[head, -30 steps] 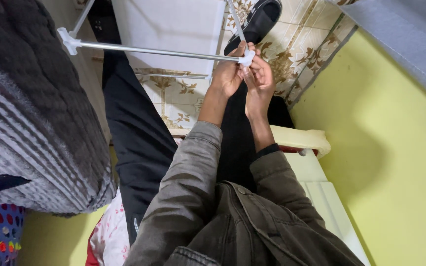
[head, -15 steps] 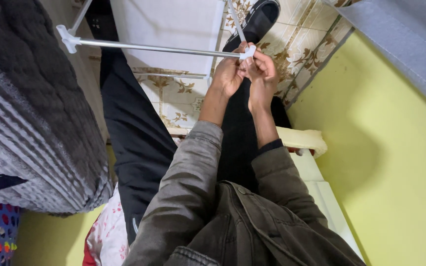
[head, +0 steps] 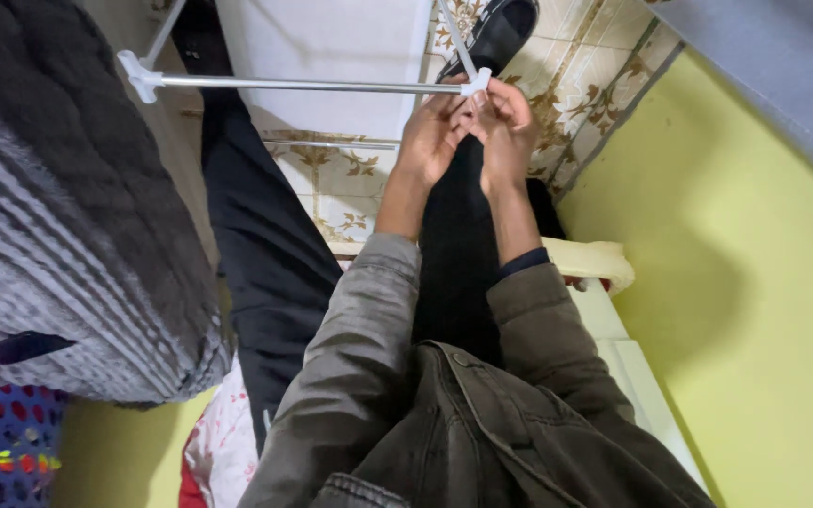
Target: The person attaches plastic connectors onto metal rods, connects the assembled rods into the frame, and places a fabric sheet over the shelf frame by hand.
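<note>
1. Grey ribbed blanket: fills the left of the view, draped beside the person's dark trousers.
2. Yellow-green wall: occupies the right side; patterned floor tiles lie beyond it.
3. Metal rod: runs level from a white end connector at left to a white corner connector at right, above the tiles.
4. Second rod: leaves the corner connector and runs up out of view.
5. Left hand: fingers curled, touching the corner connector from below.
6. Right hand: fingers pressed together, pinching the corner connector.
</note>
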